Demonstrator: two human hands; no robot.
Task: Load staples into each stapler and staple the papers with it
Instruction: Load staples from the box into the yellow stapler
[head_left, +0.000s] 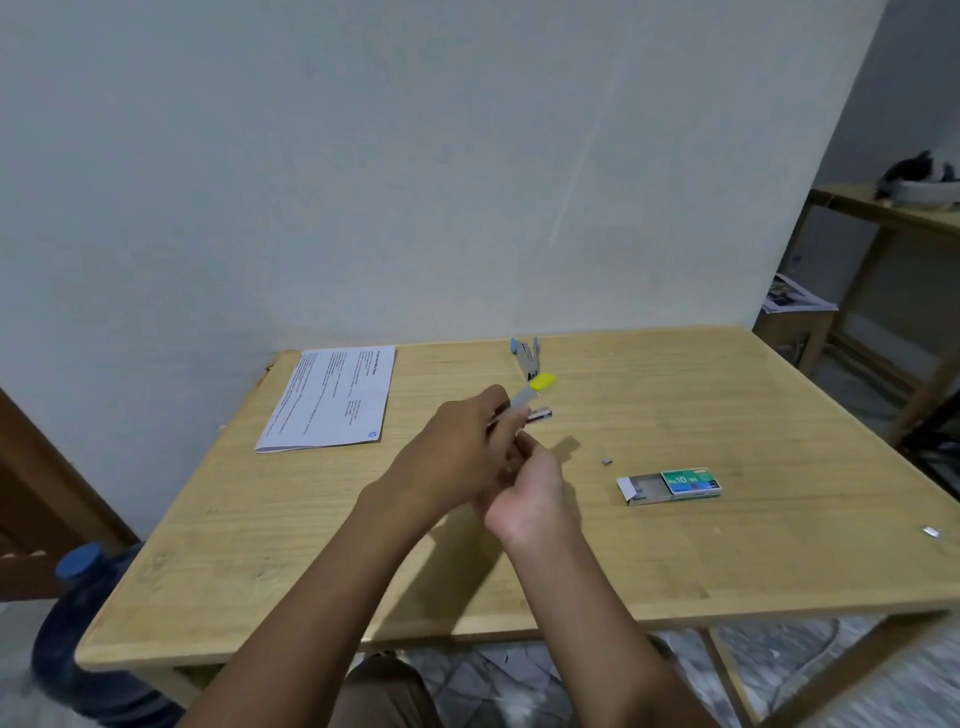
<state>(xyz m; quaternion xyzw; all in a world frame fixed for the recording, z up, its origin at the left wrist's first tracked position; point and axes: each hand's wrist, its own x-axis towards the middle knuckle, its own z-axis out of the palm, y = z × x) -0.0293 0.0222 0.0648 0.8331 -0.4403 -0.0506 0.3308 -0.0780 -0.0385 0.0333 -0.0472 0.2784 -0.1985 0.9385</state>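
Note:
A yellow-tipped stapler (535, 392) is held open above the middle of the wooden table (727, 545); my left hand (457, 452) grips it from the left. My right hand (530, 493) is curled just below, its fingertips at the stapler's underside, but what they pinch is hidden. A blue stapler (525, 356) lies open near the table's far edge. The stapled papers (332, 397) lie at the far left. A green staple box (670, 484) with its tray slid out sits to the right. A small staple piece (607, 461) lies near it.
Another small metal piece (931, 530) lies near the table's right edge. A blue water jug (78, 639) stands on the floor at the left. A second wooden table (893, 213) with a grey bowl is at the back right.

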